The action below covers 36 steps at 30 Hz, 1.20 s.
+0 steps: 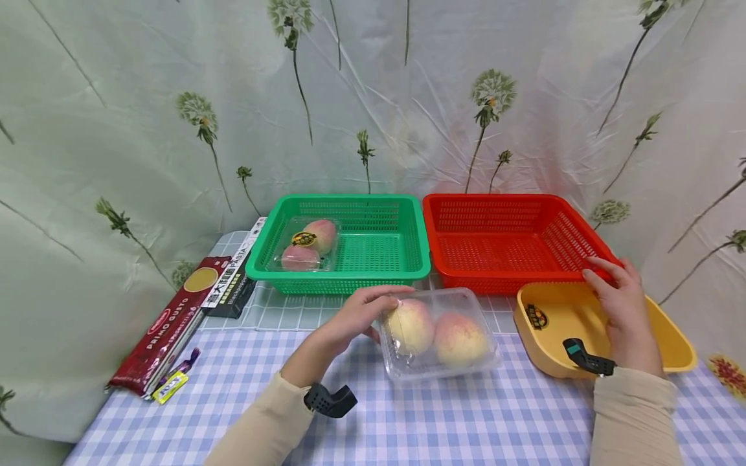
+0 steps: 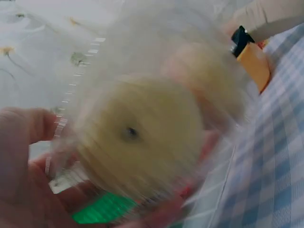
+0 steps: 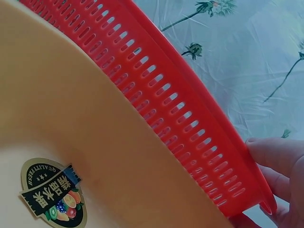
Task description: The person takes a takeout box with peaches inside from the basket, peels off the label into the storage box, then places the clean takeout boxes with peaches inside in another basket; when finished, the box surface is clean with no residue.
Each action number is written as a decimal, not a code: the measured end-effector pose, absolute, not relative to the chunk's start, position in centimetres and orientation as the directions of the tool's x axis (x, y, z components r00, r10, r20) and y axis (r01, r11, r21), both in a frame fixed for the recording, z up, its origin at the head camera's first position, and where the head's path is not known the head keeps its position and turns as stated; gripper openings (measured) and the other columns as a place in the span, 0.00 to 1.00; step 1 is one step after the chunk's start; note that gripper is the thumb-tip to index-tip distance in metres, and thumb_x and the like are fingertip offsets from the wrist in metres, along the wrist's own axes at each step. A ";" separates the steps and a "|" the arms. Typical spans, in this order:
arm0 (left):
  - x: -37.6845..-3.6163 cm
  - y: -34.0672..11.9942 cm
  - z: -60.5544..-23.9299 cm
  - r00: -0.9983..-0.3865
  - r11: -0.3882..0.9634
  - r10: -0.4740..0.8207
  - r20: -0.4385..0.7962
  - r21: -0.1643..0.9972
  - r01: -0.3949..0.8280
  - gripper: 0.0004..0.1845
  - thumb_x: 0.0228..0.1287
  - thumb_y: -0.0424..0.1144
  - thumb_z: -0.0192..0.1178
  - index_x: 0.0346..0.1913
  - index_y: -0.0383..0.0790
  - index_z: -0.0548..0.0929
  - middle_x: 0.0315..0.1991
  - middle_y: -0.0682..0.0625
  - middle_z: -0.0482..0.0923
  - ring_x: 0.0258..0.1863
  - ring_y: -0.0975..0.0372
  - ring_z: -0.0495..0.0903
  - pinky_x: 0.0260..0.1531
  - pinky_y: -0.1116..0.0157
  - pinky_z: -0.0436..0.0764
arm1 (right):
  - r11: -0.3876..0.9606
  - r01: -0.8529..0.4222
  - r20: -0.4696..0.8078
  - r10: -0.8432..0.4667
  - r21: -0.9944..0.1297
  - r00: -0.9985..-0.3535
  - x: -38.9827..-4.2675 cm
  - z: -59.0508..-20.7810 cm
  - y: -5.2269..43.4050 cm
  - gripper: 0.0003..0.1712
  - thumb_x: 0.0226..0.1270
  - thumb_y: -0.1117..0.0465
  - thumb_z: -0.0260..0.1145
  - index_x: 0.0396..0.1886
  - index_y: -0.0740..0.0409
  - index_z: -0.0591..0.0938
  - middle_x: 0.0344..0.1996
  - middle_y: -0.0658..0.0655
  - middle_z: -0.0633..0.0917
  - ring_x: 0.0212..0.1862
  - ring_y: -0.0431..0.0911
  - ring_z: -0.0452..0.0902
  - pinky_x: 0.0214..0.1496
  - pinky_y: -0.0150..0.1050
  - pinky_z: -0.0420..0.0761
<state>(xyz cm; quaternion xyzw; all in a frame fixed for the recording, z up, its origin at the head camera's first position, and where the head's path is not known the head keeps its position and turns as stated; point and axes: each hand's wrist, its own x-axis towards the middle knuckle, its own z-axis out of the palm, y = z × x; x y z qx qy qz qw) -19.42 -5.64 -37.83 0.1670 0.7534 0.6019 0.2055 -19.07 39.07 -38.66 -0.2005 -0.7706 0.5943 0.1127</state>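
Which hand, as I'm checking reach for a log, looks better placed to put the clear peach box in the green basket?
Left, most likely: the left hand holds the clear peach box, near the green basket. The right hand grips the red basket, farther from both.

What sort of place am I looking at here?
Perhaps a staged tabletop corner, though I can't be certain. A dandelion-print sheet hangs behind, a blue-checked cloth lies in front, and a green basket and red basket stand side by side near a clear box of peaches.
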 end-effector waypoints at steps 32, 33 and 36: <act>-24.3 9.1 -31.4 -0.981 -0.122 0.102 -0.165 0.977 -0.177 0.21 0.70 0.49 0.60 0.65 0.61 0.77 0.57 0.53 0.78 0.54 0.57 0.77 0.45 0.51 0.86 | 0.263 0.151 -0.016 0.453 -0.953 -0.892 -19.0 -38.7 39.5 0.29 0.76 0.50 0.57 0.73 0.48 0.70 0.82 0.52 0.34 0.82 0.57 0.27 0.41 0.11 0.72; -24.5 9.6 -31.5 -0.981 -0.116 0.094 -0.171 0.976 -0.182 0.22 0.71 0.49 0.60 0.66 0.60 0.77 0.57 0.53 0.78 0.53 0.57 0.76 0.46 0.51 0.86 | 0.272 0.150 -0.011 0.452 -0.951 -0.892 -19.0 -38.7 39.4 0.29 0.76 0.50 0.57 0.73 0.49 0.70 0.82 0.52 0.34 0.82 0.58 0.28 0.41 0.11 0.72; -25.2 10.8 -31.8 -0.980 -0.126 0.071 -0.186 0.973 -0.194 0.22 0.72 0.48 0.58 0.67 0.57 0.76 0.55 0.52 0.79 0.50 0.57 0.77 0.46 0.51 0.86 | 0.299 0.146 0.004 0.448 -0.943 -0.894 -19.1 -38.8 39.4 0.30 0.76 0.49 0.57 0.74 0.51 0.70 0.82 0.54 0.34 0.82 0.60 0.28 0.41 0.11 0.71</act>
